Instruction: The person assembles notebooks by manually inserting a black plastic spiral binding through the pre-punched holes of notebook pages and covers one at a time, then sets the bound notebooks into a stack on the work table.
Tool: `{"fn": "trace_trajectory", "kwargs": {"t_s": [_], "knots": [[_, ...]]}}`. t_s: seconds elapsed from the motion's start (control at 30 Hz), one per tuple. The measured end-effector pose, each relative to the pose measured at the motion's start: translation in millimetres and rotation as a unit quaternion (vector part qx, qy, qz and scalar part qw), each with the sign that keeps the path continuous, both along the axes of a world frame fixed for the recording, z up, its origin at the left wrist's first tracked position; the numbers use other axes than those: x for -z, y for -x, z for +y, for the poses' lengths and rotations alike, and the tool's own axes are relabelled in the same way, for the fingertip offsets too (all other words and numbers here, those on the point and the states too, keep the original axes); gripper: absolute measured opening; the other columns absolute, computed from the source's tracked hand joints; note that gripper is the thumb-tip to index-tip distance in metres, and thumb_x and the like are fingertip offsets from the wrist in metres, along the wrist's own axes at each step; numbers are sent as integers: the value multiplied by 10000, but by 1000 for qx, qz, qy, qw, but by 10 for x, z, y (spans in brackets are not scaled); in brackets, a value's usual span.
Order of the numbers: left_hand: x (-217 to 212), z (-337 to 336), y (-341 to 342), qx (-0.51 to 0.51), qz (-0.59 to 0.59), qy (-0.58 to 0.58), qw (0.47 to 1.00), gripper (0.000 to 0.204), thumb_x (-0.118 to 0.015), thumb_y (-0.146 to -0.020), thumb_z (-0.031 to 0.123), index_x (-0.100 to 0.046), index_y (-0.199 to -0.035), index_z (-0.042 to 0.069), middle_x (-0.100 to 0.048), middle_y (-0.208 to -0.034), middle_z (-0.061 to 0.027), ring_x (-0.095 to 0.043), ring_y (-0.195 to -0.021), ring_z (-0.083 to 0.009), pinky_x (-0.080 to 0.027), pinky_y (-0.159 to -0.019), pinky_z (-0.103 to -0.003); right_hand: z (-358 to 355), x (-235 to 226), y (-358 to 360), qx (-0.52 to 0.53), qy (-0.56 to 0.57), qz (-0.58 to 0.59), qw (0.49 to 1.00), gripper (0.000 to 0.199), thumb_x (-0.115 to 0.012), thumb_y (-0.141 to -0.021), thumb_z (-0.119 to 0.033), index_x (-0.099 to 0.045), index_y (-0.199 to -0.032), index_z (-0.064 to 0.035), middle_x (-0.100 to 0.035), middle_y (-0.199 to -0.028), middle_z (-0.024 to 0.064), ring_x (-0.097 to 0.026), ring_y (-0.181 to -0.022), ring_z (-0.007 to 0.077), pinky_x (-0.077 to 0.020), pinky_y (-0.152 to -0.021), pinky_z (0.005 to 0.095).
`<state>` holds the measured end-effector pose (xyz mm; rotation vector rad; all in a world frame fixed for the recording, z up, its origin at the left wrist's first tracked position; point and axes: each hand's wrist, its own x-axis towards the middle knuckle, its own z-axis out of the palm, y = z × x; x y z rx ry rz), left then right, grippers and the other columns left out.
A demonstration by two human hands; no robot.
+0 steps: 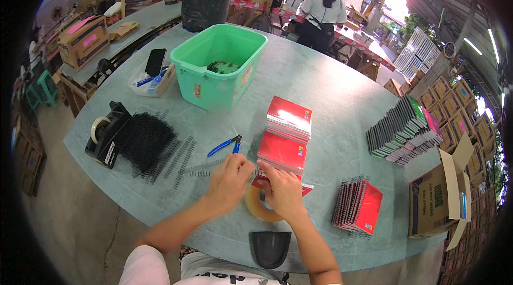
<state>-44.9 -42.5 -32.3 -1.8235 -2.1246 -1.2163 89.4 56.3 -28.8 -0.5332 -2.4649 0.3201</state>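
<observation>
My left hand (232, 175) is closed in a pinch. A black spiral coil (204, 169) shows on its left side and a bit of coil shows toward the other hand. My right hand (282, 189) is closed at a small red notebook (306, 189), which it mostly covers. Just beyond my hands stand two stacks of red notebooks (282, 150). Blue-handled cutters (222, 147) lie in front of the left hand. Under the right wrist is a roll of clear tape (258, 211). My fingertips hide where coil and notebook meet.
A heap of black coils (144, 143) lies beside a tape dispenser (108, 133). Behind stand a green tub (214, 87) and a small tray (155, 88). At right are bound red notebooks (359, 207), a darker stack (403, 133) and an open carton (433, 205). A person (323, 10) stands beyond.
</observation>
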Motion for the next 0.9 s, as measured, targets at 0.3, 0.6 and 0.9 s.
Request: {"fn": "trace_trajectory", "kwargs": {"t_s": [0.3,0.6,0.9], "knots": [[-201,-4,225,108,-67,83,988,191,-672,-787,155,-625,-955,78,-577,-888,-81,-602,-778,-286,-480,-653,-391,7,-34,56,8,84,54,995,201,-625,-829,-226,-612,-972,-85,-627,-823,91,-615,-799,272,-454,-668,401],[-309,8,140,64,35,28,997,297,-678,-763,148,-598,-1029,42,-555,-885,-115,-567,-754,-312,-458,-665,-405,81,5,29,-26,107,64,992,154,-613,-827,-169,-515,-884,-65,-616,-821,86,-609,-828,281,-447,-695,390],[654,-440,-1122,227,40,150,962,528,-683,-770,420,-505,-1119,68,-537,-996,-190,-536,-957,-380,-494,-751,-441,48,-33,-3,-44,78,60,994,279,-609,-703,5,-537,-969,-45,-532,-953,142,-563,-900,328,-476,-759,415]]}}
